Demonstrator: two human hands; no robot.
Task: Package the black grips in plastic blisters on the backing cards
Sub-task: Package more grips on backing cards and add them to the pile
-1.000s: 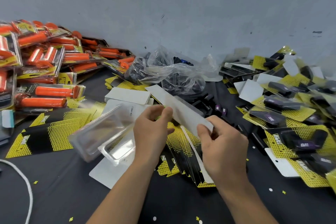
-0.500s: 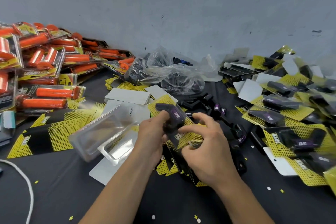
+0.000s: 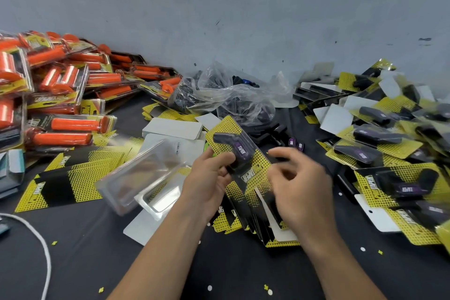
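My left hand [image 3: 210, 179] holds a packaged unit above the table: a black grip [image 3: 232, 145] with a purple label under a clear blister on a yellow-and-black backing card [image 3: 253, 172]. The thumb presses on the blister's near end. My right hand [image 3: 298, 186] hovers just right of the card, blurred, fingers spread and holding nothing. Empty clear blisters [image 3: 143, 174] lie to the left. A fanned stack of backing cards [image 3: 255, 223] lies under my hands. Loose black grips [image 3: 277, 133] sit just beyond the card.
Finished black-grip packs [image 3: 379, 153] pile up at the right. Orange-grip packs [image 3: 63, 95] are heaped at the left. A crumpled plastic bag [image 3: 229, 95] lies against the grey wall. White card backs [image 3: 173, 128] and a white cord [image 3: 41, 241] rest on the black table.
The card was flipped from its white back to its printed front with the blistered grip on it. My right hand has let go and moved slightly right; the left still holds the pack.
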